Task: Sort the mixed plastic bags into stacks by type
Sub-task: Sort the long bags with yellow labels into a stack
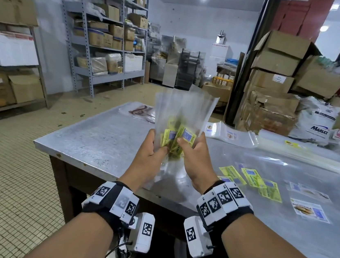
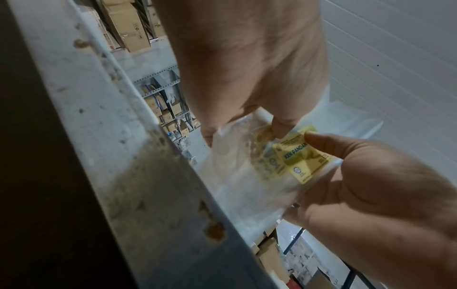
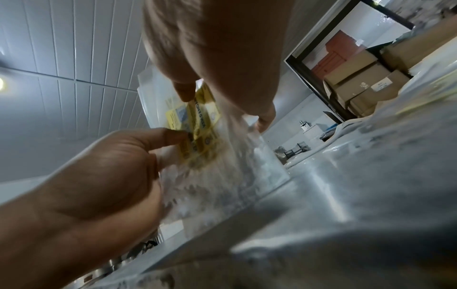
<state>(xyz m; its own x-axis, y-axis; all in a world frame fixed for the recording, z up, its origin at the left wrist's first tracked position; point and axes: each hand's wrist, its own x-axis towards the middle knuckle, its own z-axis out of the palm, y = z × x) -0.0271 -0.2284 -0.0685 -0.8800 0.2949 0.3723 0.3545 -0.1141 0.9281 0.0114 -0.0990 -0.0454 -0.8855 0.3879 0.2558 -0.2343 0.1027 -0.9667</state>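
Metal table [image 1: 100, 133]; shelving [image 1: 103, 35] with cardboard boxes [image 1: 278, 56]; tiled floor [image 1: 9, 173].

both forearms are bare, with no sleeves. each wrist carries a black strap ringed with white blocks printed with black square fiducial markers: the left wristband [image 1: 113, 199] and the right wristband [image 1: 224, 202]. under each wrist hangs a white boxy camera housing, the left one [image 1: 142, 231] and the right one [image 1: 197, 236], each with its own marker. thin black cables [image 1: 117, 248] trail from the left housing. the left hand [image 1: 150, 158] and right hand [image 1: 197, 161] are ungloved.
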